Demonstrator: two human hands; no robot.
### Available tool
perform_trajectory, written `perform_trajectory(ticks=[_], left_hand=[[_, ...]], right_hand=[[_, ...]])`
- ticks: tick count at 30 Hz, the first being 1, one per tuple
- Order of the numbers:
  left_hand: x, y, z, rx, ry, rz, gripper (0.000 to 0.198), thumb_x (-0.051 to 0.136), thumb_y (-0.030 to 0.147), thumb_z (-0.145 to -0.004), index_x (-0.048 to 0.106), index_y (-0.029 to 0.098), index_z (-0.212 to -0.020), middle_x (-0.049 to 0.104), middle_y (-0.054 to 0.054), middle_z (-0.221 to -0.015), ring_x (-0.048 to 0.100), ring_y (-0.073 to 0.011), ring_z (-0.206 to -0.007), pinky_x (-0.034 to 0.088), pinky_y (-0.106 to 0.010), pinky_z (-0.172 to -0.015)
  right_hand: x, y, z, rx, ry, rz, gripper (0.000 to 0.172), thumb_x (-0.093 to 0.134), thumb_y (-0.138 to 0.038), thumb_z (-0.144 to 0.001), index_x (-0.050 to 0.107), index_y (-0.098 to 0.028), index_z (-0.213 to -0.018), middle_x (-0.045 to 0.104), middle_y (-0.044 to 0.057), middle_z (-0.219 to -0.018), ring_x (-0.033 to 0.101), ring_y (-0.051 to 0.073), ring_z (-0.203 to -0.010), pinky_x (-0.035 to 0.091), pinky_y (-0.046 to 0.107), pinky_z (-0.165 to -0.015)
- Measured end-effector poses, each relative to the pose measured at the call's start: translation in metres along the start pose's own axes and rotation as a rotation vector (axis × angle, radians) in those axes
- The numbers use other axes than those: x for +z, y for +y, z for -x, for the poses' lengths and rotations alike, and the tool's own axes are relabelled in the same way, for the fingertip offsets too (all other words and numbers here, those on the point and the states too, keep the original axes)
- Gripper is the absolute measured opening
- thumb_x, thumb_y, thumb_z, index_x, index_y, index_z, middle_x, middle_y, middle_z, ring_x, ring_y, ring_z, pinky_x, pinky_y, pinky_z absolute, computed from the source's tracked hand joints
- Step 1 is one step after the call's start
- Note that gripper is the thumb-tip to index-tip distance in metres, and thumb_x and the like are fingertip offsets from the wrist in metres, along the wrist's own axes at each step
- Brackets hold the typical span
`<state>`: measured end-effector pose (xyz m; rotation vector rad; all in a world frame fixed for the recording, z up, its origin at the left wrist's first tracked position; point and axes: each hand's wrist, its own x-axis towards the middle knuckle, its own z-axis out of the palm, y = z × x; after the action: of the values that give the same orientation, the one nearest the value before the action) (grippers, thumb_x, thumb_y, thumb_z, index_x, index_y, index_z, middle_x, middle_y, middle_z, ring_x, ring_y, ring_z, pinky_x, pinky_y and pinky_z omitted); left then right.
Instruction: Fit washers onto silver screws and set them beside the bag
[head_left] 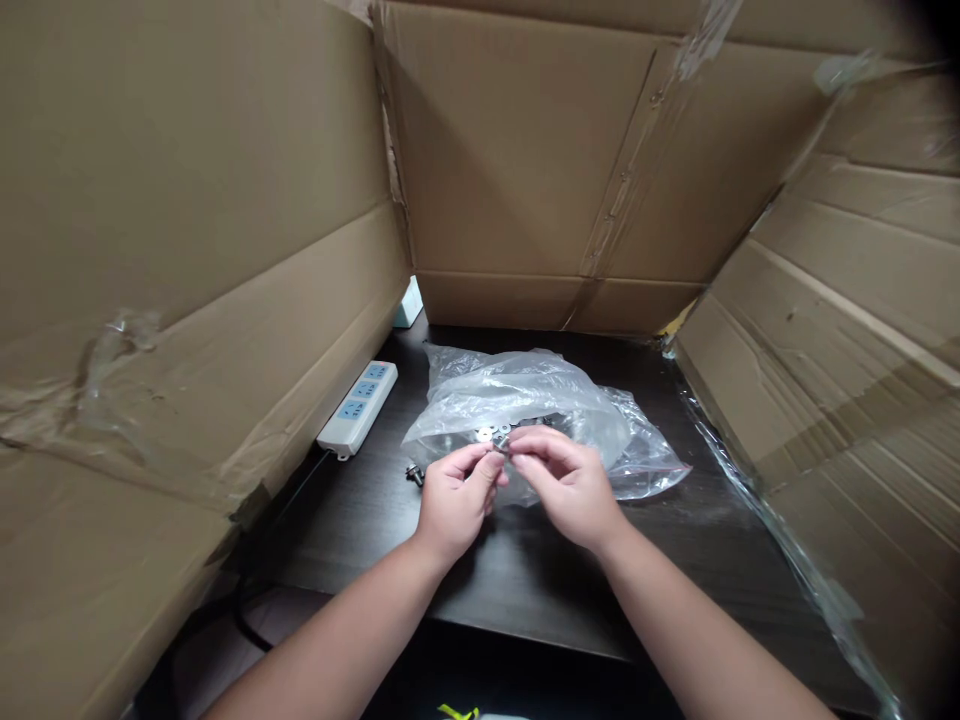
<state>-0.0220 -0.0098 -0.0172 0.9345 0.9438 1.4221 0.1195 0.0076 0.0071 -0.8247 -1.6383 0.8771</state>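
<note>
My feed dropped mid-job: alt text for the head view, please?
Two bare hands, left hand and right hand, pinch a small silver metal part together above a dark wooden table, in front of a crumpled clear plastic bag. Brown cardboard walls surround it; a white power strip lies left.

**Two bare forearms, nothing worn**

Both arms are showing bare from the lower edge of the picture up to the fingertips: no sleeve, cuff or glove is covering either one. The left hand (455, 497) and the right hand (564, 483) are showing their backs to the camera, knuckles rounded, fingers short and full. No ring, watch, bracelet or strap is appearing on either wrist or on any finger in view. The fingernails that are showing are looking short and unpainted, though they are small in the picture. The forearms are looking smooth and are widening evenly toward the elbows, which are lying outside the picture. No marks or plasters are showing on them.
</note>
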Motion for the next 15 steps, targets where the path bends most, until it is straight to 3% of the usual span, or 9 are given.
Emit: perform_trajectory(ticks=[2,4,9,11,15], left_hand=[[0.000,0.003,0.001,-0.092,-0.089,0.136,0.025,0.070,0.034,-0.076,0.066,0.015,-0.090,0.057,0.003,-0.056,0.035,-0.0012,-0.035,0.027,-0.013,-0.034],[-0.001,0.008,0.002,-0.187,-0.219,0.234,0.021,0.070,0.032,-0.077,0.066,0.014,-0.087,0.057,0.002,-0.056,0.034,-0.0006,-0.036,0.027,-0.012,-0.034],[-0.009,0.014,0.004,-0.390,-0.540,0.406,0.017,0.068,0.028,-0.079,0.067,0.011,-0.082,0.058,-0.002,-0.056,0.028,0.0007,-0.034,0.023,-0.011,-0.031],[-0.011,0.014,0.004,-0.441,-0.607,0.447,0.018,0.068,0.028,-0.079,0.067,0.011,-0.083,0.059,-0.003,-0.056,0.027,0.0010,-0.033,0.021,-0.011,-0.031],[-0.013,0.013,0.002,-0.506,-0.626,0.504,0.018,0.070,0.028,-0.078,0.068,0.011,-0.082,0.058,-0.002,-0.056,0.024,0.0015,-0.033,0.017,-0.010,-0.030]], right_hand=[[-0.011,0.001,-0.008,0.116,-0.011,-0.023,0.011,0.059,-0.022,-0.083,0.068,-0.018,-0.087,0.069,0.008,-0.092,0.067,0.020,-0.085,0.055,0.033,-0.078],[-0.019,0.005,-0.019,0.199,-0.090,0.111,0.014,0.057,-0.024,-0.083,0.068,-0.017,-0.090,0.071,0.008,-0.091,0.068,0.020,-0.084,0.055,0.033,-0.078],[-0.011,0.026,-0.056,0.259,-0.529,0.808,0.024,0.049,-0.025,-0.087,0.068,-0.021,-0.102,0.069,0.009,-0.106,0.064,0.025,-0.097,0.049,0.035,-0.085],[0.000,0.035,-0.068,0.294,-0.576,0.853,0.024,0.049,-0.028,-0.087,0.069,-0.019,-0.095,0.070,0.010,-0.103,0.065,0.026,-0.092,0.049,0.036,-0.081],[0.021,0.048,-0.083,0.307,-0.608,0.858,0.028,0.044,-0.033,-0.091,0.068,-0.022,-0.098,0.069,0.006,-0.108,0.063,0.023,-0.091,0.047,0.032,-0.083]])
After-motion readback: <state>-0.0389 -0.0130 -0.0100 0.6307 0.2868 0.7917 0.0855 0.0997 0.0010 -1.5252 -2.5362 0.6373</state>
